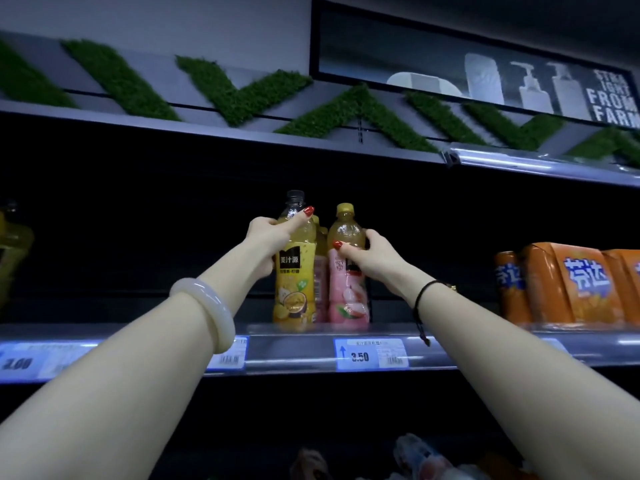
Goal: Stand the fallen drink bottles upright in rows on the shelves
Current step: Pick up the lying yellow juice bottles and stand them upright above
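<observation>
Two bare forearms reach up and away from the bottom corners. The left wrist wears a pale bangle [207, 313]; the right wrist wears a thin black cord bracelet [420, 299].

Beyond the arms runs the front rim of a shop shelf [294, 351]. It carries price tags, and one just right of centre reads 3.50 [370, 355].

Directly behind that rim, at the middle of the view, two juice bottles stand upright side by side. The left hand [270, 233] grasps the yellow-label bottle [296, 282], which has a dark cap. It comes in from the bottle's 9 o'clock side, and its red-nailed thumb lies across the shoulder, pointing to 2 o'clock. The right hand [370, 254] grasps the pink-label bottle [348, 292], which has a yellow cap. It comes in from the 3 o'clock side. Its thumb presses the front at the top of the label, and its fingers curl round the far side.

A third bottle [321, 271] shows in the narrow gap between the two, set further back.

At 3 o'clock, well apart, sits a wrapped pack of orange soda bottles [571, 285]. At 9 o'clock, at the frame's edge, is a blurred yellow bottle [14, 247].

Towards 12 o'clock, above the upper shelf, is a zigzag of green artificial grass [235, 95]. At 1 o'clock hangs a dark sign [485, 71] showing white dispenser bottles.
</observation>
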`<state>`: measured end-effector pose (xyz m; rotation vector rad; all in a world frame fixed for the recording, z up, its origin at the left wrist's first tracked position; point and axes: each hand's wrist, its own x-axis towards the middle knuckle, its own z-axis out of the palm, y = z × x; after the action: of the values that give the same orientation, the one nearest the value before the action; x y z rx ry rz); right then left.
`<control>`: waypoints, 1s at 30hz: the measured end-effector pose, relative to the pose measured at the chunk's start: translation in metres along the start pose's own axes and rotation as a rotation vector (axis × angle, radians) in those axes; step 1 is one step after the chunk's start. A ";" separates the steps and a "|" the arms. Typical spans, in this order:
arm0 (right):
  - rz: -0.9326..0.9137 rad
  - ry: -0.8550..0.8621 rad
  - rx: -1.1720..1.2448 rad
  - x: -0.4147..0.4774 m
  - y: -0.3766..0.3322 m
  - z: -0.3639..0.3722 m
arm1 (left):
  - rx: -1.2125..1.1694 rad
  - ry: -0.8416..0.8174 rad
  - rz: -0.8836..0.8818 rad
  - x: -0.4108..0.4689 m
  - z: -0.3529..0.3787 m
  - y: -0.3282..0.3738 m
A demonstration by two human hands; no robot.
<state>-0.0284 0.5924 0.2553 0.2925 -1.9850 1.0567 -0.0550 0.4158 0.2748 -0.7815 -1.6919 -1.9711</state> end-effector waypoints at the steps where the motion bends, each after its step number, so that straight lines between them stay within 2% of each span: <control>1: -0.002 0.011 -0.019 -0.002 0.000 0.002 | 0.004 -0.011 -0.015 -0.001 -0.001 0.000; 5: 0.051 0.032 -0.049 -0.011 0.004 0.004 | 0.094 -0.095 -0.085 -0.005 -0.006 -0.014; 10: 0.081 0.005 -0.132 -0.025 0.010 0.007 | 0.163 -0.109 -0.143 -0.009 -0.009 -0.035; 13: -0.086 0.231 -0.451 -0.035 0.005 0.013 | 0.106 -0.107 -0.122 -0.014 -0.011 -0.039; 15: -0.281 0.333 -0.525 -0.044 -0.007 0.022 | 0.111 -0.086 -0.085 -0.018 -0.012 -0.039; 17: -0.341 0.185 -0.415 -0.050 -0.020 0.035 | 0.117 -0.060 -0.024 -0.022 -0.016 -0.037; 20: -0.166 -0.183 -0.274 -0.055 -0.037 0.061 | 0.097 -0.005 0.033 -0.030 -0.035 -0.033; 22: -0.083 -0.332 -0.188 -0.057 -0.048 0.082 | 0.097 0.048 0.033 -0.035 -0.057 -0.027; 26: -0.101 -0.363 -0.043 -0.060 -0.075 0.138 | 0.162 0.131 -0.034 -0.042 -0.119 -0.012; 30: -0.096 -0.412 0.080 -0.066 -0.112 0.208 | 0.271 0.202 0.028 -0.049 -0.194 0.000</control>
<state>-0.0463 0.3523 0.2093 0.6884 -2.2647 1.0801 -0.0460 0.2224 0.2235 -0.4891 -1.7641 -1.6910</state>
